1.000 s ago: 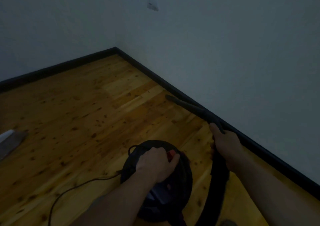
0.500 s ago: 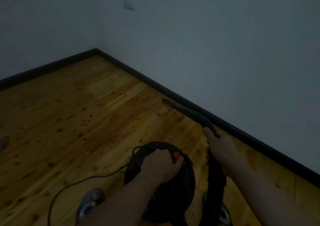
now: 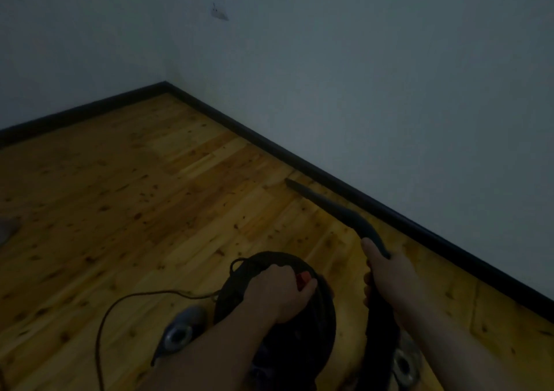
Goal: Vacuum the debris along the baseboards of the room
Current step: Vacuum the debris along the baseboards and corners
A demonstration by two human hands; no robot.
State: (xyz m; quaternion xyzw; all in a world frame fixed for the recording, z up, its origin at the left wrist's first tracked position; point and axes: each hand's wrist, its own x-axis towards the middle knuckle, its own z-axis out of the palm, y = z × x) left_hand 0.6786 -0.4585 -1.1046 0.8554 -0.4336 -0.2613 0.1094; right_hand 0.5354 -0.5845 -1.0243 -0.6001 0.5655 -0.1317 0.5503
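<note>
Dim room, and the wooden floor (image 3: 126, 211) fills most of the view, running up to the grey wall (image 3: 389, 91). Along the foot of that wall runs the black baseboard (image 3: 374, 203), our landmark. Well out from the baseboard on the floor side sits the round black vacuum canister (image 3: 311, 339), with the left hand (image 3: 278, 294) clamped over its top, fingers curled around the handle just beside a small red button (image 3: 304, 277). Closer to the baseboard, the right hand (image 3: 386, 273) is wrapped tight around the black hose (image 3: 379, 324), thumb lying along it. From that grip the slim nozzle (image 3: 323, 203) reaches forward along the baseboard, its tip low over the boards, near the baseboard but a little apart from it. On the canister's far side from the baseboard, a thin power cord (image 3: 120, 303) loops across the floor. A grey shoe (image 3: 180, 330) shows beside the canister, another (image 3: 404, 360) under the right forearm. Debris is too small to tell in this light.
</note>
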